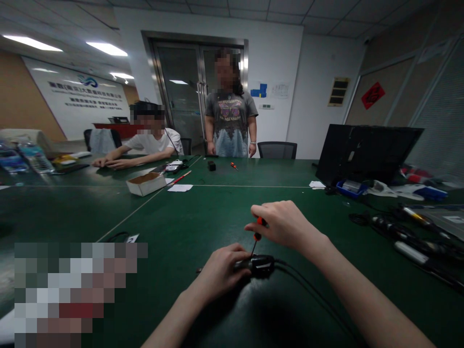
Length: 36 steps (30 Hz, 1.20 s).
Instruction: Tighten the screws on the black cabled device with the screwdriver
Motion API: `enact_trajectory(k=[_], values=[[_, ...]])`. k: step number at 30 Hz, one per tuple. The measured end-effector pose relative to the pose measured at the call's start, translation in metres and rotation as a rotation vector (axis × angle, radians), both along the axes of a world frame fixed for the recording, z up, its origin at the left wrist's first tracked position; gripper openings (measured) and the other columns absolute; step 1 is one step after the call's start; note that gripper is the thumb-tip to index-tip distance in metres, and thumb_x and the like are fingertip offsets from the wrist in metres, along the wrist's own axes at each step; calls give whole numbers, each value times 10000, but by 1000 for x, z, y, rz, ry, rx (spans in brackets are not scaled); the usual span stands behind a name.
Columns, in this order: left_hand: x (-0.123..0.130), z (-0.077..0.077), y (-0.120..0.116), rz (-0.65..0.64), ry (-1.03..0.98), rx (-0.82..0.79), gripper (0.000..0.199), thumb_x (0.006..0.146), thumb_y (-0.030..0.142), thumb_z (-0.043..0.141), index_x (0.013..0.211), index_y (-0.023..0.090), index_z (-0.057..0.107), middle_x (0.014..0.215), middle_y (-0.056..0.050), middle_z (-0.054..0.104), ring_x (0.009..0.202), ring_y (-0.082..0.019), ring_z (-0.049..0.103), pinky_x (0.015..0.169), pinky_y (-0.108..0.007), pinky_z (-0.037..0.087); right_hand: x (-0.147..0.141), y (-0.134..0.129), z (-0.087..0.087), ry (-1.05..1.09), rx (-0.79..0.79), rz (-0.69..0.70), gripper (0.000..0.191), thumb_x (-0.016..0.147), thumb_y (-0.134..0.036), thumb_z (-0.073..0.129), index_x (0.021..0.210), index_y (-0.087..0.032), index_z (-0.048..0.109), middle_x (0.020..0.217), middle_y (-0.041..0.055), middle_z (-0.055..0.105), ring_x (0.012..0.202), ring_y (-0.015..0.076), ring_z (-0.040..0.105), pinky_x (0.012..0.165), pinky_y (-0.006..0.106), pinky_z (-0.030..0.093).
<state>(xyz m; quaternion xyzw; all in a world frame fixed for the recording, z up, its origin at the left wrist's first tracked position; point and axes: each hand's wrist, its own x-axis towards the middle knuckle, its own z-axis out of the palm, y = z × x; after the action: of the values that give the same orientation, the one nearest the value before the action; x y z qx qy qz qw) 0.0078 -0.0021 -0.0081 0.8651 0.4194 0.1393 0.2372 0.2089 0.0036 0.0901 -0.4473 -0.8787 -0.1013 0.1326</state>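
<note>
On the green table, my left hand (225,265) is closed around a dark, elongated corded device (263,266) and steadies it. The device's thicker, glossy black end shows to the right of my fingers, and a thin tip sticks out on the left. A black cable (308,285) runs from that glossy end toward the lower right. Above it, my right hand (281,223) grips a screwdriver (257,235) with a red and black handle. Its shaft points down, and the tip meets the device close to my left fingers. What exactly the tip touches is too small to tell.
A white open box (146,184) stands on the table's left half, beside papers (180,188). Another small screwdriver (234,166) lies farther back. On the right are a monitor (366,154), a blue tray (351,188) and black corded tools (409,244). Two people are across the table.
</note>
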Motion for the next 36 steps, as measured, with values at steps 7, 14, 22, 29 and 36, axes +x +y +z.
enact_trajectory(k=[7, 14, 22, 29, 36], values=[[0, -2, 0, -10, -16, 9, 276, 866, 220, 638, 1122, 203, 740, 1108, -68, 689, 970, -224, 647, 821, -288, 482, -1, 1, -3, 101, -80, 101, 141, 894, -258, 667, 954, -202, 551, 871, 13, 690, 716, 141, 584, 580, 248, 243], [0, -1, 0, -11, -25, 17, 228, 864, 199, 638, 1058, 214, 756, 1106, -61, 687, 967, -225, 649, 821, -291, 478, 3, -1, -2, 236, -208, 213, 265, 814, -114, 682, 1008, -202, 525, 928, 16, 645, 754, 136, 551, 635, 251, 331], [-2, -7, 2, -10, -5, 43, 240, 872, 212, 634, 1086, 224, 743, 1099, -51, 696, 963, -216, 653, 830, -296, 473, -2, 9, -12, 624, -552, 467, 200, 845, -200, 659, 741, -197, 488, 711, -31, 563, 653, 115, 540, 625, 231, 421], [-1, -8, 2, -1, -14, 29, 274, 875, 194, 646, 1133, 218, 732, 1110, -54, 692, 979, -214, 653, 836, -290, 476, -10, 4, -10, 503, -301, 214, 224, 1023, -319, 429, 850, -203, 511, 744, -10, 612, 642, 121, 559, 611, 239, 342], [-2, -6, 1, -1, -5, 25, 269, 871, 201, 652, 1127, 216, 733, 1118, -53, 688, 991, -218, 646, 842, -296, 468, -8, -3, -4, 200, -76, 36, 333, 899, -515, 657, 843, -201, 561, 736, 4, 638, 645, 140, 535, 573, 253, 235]])
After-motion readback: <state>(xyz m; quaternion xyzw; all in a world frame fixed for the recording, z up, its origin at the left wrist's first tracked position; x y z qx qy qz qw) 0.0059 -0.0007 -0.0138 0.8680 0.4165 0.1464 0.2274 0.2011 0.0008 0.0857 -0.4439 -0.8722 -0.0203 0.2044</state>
